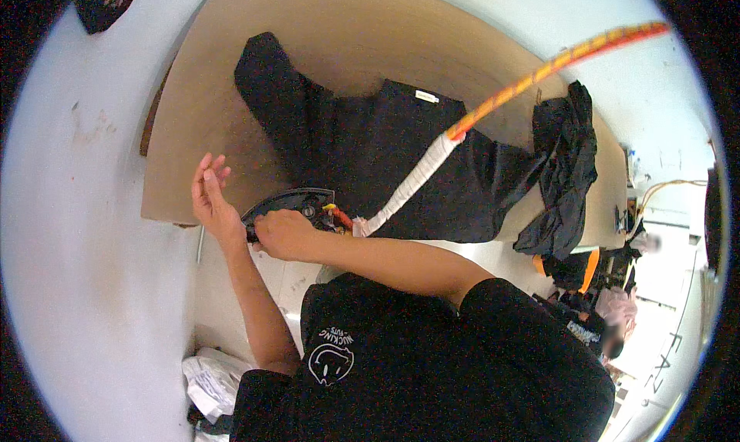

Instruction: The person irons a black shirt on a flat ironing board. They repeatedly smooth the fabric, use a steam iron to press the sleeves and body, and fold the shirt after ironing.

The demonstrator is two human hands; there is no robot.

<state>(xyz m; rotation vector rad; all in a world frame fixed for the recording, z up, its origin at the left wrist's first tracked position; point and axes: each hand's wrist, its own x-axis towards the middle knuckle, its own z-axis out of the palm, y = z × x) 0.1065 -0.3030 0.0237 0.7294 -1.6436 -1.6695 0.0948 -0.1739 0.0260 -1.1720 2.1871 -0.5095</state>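
Observation:
A black long-sleeved top (370, 149) lies spread out, with a white label at its neckline. One sleeve stretches toward the far left. My right hand (285, 235) is closed around the handle of a dark clothes iron (304, 203), which is at the near left edge of the top. The fingers partly hide the handle. From the iron's back end rises a thick cord (416, 176), wrapped in white tape and then yellow and orange farther up. Just left of the iron, my left hand (213, 195) is raised with its fingers stretched out, holding nothing.
The top rests on a brown board-like table (189, 134). At its right end, crumpled black cloth (566, 164) hangs over the edge. A pale wall (85, 211) stands close on the left. White plastic bags (216, 384) are on the floor at lower left. Another person (609, 342) is at far right.

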